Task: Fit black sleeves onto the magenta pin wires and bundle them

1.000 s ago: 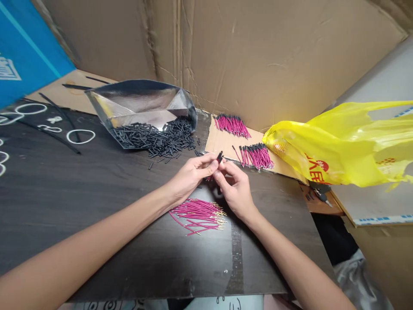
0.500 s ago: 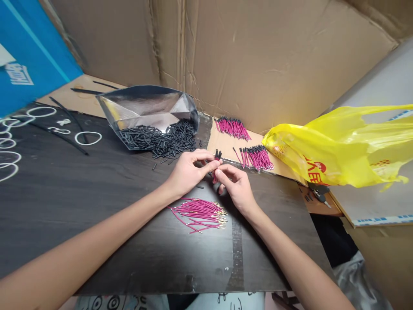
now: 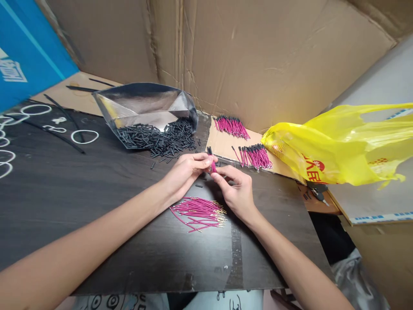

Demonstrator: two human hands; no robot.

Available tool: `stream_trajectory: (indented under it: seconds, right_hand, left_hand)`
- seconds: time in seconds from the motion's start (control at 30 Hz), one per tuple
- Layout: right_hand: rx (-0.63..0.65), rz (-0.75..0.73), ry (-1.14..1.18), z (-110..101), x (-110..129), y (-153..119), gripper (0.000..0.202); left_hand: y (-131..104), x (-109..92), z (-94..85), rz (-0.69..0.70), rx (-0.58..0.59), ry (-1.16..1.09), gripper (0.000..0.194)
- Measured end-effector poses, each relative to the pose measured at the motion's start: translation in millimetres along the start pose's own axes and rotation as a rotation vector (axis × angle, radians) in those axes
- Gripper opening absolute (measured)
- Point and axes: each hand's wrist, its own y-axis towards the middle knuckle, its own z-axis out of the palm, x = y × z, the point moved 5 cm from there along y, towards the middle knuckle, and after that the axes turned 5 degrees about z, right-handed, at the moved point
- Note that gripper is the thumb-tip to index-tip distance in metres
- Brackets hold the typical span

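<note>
Between my two hands, a few magenta wires (image 3: 213,166) with black sleeves on their upper ends stand roughly upright. My left hand (image 3: 190,168) pinches them near the sleeves with thumb and fingers. Lower on the same wires, the thumb and forefinger of my right hand (image 3: 237,185) are closed. Just below the hands lies a loose pile of magenta wires (image 3: 198,211) with bare metal tips, mostly pointing right. Behind my left hand, an open silvery bag (image 3: 151,101) lies with many short black tube pieces (image 3: 161,137) spilling from its mouth.
Two rows of sleeved wires (image 3: 230,127) lie on a cardboard strip (image 3: 222,148) at the back. A yellow plastic bag (image 3: 338,146) stands at the right, near some keys (image 3: 319,196). White rubber bands (image 3: 84,137) and long black tubes (image 3: 64,110) lie left. Cardboard (image 3: 258,56) walls the back.
The held wires have shifted slightly left, and more of their magenta length shows between my hands. My left hand has turned a little. The view has moved slightly.
</note>
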Motion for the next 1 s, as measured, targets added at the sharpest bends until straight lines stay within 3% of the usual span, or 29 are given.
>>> stream_trajectory:
  seconds: [0.1,0.27,0.6,0.83,1.0]
  right_hand:
    - [-0.028,-0.024,-0.023,0.0,2.0,-0.7,0.010]
    - [-0.087,0.051,-0.030,-1.8,1.0,-1.1,0.009]
    - [-0.071,0.068,-0.221,0.1,-2.4,-3.1,0.011]
    - [-0.095,-0.002,-0.331,-6.3,-3.5,1.0,0.014]
    - [-0.199,-0.029,-0.547,-40.4,-26.2,17.8,0.020]
  left_hand:
    - [0.3,-1.6,-0.2,0.007,0.007,-0.008,0.010]
    - [1.7,-9.9,-4.4,0.160,-0.075,0.172,0.014]
    - [-2.8,-9.9,2.3,0.388,-0.102,0.514,0.021]
    - [0.5,-3.3,1.2,0.308,-0.068,0.476,0.021]
    - [1.3,2.4,2.9,0.226,-0.017,0.421,0.029]
